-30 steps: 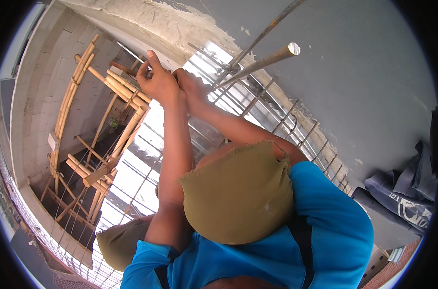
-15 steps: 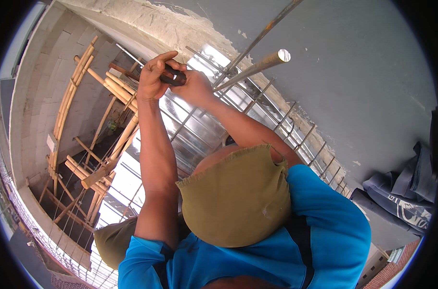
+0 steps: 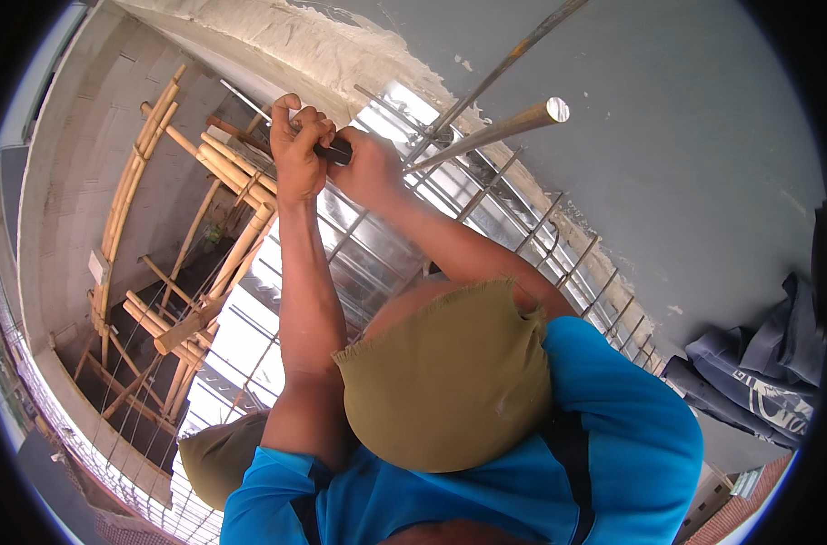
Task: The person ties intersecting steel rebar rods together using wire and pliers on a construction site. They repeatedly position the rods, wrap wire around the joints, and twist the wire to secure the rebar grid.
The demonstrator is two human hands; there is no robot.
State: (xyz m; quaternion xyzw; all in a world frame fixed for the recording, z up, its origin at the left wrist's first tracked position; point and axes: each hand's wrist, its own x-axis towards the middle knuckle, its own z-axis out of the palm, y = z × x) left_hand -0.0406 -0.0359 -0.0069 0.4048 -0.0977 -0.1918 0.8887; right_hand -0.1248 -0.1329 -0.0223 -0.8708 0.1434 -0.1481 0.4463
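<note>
Between both raised hands sits a dark tool handle (image 3: 333, 150), with the left hand (image 3: 297, 150) clenched around one end and the right hand (image 3: 370, 168) closed over the other. Just beyond the knuckles run steel rebars (image 3: 486, 195) and bamboo poles (image 3: 218, 163); below the forearms hangs an olive cloth (image 3: 450, 386).

A building site, open to daylight. A grid of steel rebar (image 3: 486, 218) runs from twelve o'clock down toward four o'clock along a grey concrete slab (image 3: 686, 163), whose rough, crumbling edge (image 3: 341, 54) shows at twelve. At nine o'clock bamboo pole scaffolding (image 3: 204, 227) stands tied against a bare block wall (image 3: 86, 163). Shiny metal decking (image 3: 386, 263) lies under the bars at the centre.
</note>
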